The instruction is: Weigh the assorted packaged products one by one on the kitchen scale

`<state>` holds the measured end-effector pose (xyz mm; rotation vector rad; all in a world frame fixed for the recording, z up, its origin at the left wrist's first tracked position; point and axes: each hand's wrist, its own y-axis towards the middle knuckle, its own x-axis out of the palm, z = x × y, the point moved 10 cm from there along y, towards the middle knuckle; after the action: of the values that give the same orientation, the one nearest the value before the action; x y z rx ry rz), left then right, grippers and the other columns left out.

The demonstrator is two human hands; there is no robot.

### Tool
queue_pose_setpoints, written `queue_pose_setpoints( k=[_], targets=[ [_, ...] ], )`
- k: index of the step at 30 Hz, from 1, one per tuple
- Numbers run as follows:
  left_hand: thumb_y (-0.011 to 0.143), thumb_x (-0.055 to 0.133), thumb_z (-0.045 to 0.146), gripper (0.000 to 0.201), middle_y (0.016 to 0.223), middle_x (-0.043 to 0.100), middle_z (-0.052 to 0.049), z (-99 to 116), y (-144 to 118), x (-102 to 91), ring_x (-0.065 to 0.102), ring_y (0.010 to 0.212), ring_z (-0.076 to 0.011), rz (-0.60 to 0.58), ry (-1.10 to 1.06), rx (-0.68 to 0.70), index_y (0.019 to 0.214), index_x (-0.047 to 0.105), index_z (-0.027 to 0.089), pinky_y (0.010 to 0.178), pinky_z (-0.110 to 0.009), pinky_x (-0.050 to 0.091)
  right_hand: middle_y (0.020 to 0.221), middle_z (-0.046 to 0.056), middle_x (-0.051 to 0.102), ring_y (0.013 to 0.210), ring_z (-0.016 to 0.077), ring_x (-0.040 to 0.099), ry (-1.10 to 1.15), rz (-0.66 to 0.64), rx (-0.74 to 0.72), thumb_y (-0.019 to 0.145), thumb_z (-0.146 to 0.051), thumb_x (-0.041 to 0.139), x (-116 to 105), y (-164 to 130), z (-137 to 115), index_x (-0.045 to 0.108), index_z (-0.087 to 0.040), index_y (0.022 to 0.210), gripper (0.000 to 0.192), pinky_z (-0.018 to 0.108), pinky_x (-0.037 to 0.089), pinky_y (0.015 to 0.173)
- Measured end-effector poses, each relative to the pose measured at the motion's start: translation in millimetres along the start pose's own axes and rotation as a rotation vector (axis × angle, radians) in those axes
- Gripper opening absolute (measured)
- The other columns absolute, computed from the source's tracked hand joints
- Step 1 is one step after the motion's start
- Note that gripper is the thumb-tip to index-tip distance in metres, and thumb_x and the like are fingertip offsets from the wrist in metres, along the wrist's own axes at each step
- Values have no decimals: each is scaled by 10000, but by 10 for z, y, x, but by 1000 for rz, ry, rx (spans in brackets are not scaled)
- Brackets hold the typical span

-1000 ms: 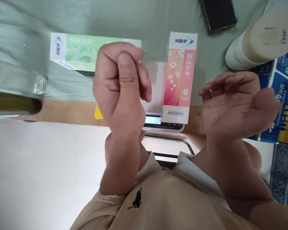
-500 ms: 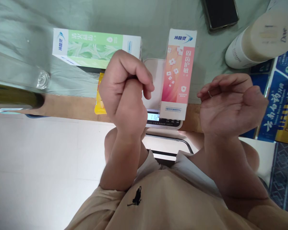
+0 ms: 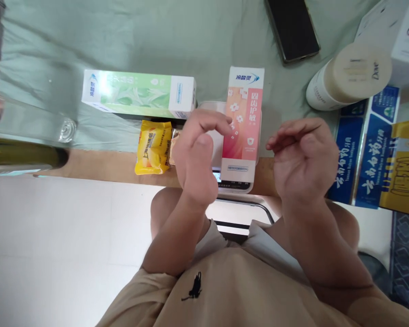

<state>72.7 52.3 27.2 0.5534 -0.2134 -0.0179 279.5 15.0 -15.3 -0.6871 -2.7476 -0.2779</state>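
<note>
A pink and white toothpaste box (image 3: 241, 147) lies on a white digital scale (image 3: 236, 187), covering most of it. To its left, my left hand (image 3: 201, 150) hovers with curled fingers apart from the thumb and nothing in it. Its fingertips overlap the box's left edge in view; whether they touch it I cannot tell. On the other side, my right hand (image 3: 301, 159) is raised open, palm turned inward, clear of the box. Part of the scale's display is hidden behind my left hand. A green and white toothpaste box (image 3: 139, 93) lies farther left.
Beside my left hand is a yellow packet (image 3: 152, 147). A phone (image 3: 293, 29) lies at the back. At right stand a Dove bottle (image 3: 349, 77), blue toothpaste boxes (image 3: 371, 159) and a yellow box (image 3: 404, 168). A dark green bottle (image 3: 23, 152) lies at far left.
My left hand has uncurled somewhat and come nearer the pink box, uncovering the yellow packet. My right hand has moved slightly inward. The view has shifted, showing more of the right side.
</note>
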Motion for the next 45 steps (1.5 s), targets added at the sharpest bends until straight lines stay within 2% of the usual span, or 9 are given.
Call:
queue_pose_setpoints(
  k=[13, 19, 24, 28, 32, 35, 39, 42, 45],
  targets=[
    [1065, 498, 601, 378, 1282, 670, -89, -333, -169, 207, 589, 1408, -327, -115, -43, -255, 1055, 733, 305, 1232, -573, 483, 1281, 20, 757, 1147, 204, 761, -340, -127, 95, 902, -418, 736, 42, 14, 135, 697, -311, 1131, 256, 398, 657, 954],
    [1069, 511, 615, 381, 1064, 656, -72, -252, -151, 176, 649, 998, -244, -156, -48, -301, 1034, 684, 277, 853, -416, 630, 1377, 58, 736, 1246, 240, 728, -655, -270, 49, 929, -458, 764, 240, 0, -24, 632, -327, 1316, 429, 469, 653, 1041],
    [1083, 480, 617, 397, 996, 664, -62, -233, -89, 212, 636, 949, -242, -243, 3, -317, 956, 637, 275, 824, -407, 598, 1471, 127, 678, 1342, 434, 653, -1063, -370, 114, 648, -514, 953, 259, 61, 23, 615, -312, 1422, 868, 737, 562, 1112],
    [1098, 496, 517, 314, 962, 686, -56, -133, 26, 147, 652, 917, -238, -252, -50, -226, 987, 655, 270, 815, -414, 575, 1354, 144, 727, 1226, 427, 698, -1216, -352, 81, 640, -454, 919, 193, 214, -64, 651, -275, 1377, 805, 713, 583, 1052],
    [1091, 521, 403, 255, 898, 700, -32, 68, 219, -320, 658, 835, -203, -10, 17, -5, 1031, 724, 260, 762, -381, 533, 1275, 101, 774, 1073, 347, 758, -1255, -300, -175, 678, -479, 858, 387, 426, -442, 685, -296, 1320, 690, 602, 629, 960],
    [1059, 457, 341, 318, 873, 653, -29, 208, 295, -940, 632, 837, -186, 337, 42, 171, 999, 752, 237, 783, -365, 495, 1300, 73, 774, 1084, 321, 777, -1280, -403, -370, 737, -471, 839, 871, 512, -644, 684, -327, 1338, 637, 531, 646, 919],
    [1048, 234, 372, 437, 950, 552, -40, 29, 204, -1893, 585, 957, -195, 869, 116, -8, 892, 612, 217, 991, -415, 469, 1317, 50, 760, 1129, 285, 774, -1254, -721, -516, 814, -432, 812, 1738, 462, -592, 658, -314, 1345, 566, 461, 656, 967],
    [1062, 122, 435, 500, 1170, 586, -38, -210, 236, -2307, 567, 1291, -246, 888, 183, -267, 990, 573, 233, 1284, -556, 330, 1273, 16, 765, 1121, 272, 757, -1272, -870, -507, 850, -438, 771, 2175, 424, -404, 642, -337, 1321, 498, 414, 656, 929],
    [1087, 49, 510, 590, 1562, 548, 13, -538, 273, -2374, 396, 1636, -222, 723, 96, -539, 1270, 559, 276, 1421, -525, 223, 1196, -2, 769, 1112, 276, 753, -1279, -948, -491, 864, -434, 752, 2411, 385, -219, 641, -344, 1298, 457, 407, 652, 906]
  ],
)
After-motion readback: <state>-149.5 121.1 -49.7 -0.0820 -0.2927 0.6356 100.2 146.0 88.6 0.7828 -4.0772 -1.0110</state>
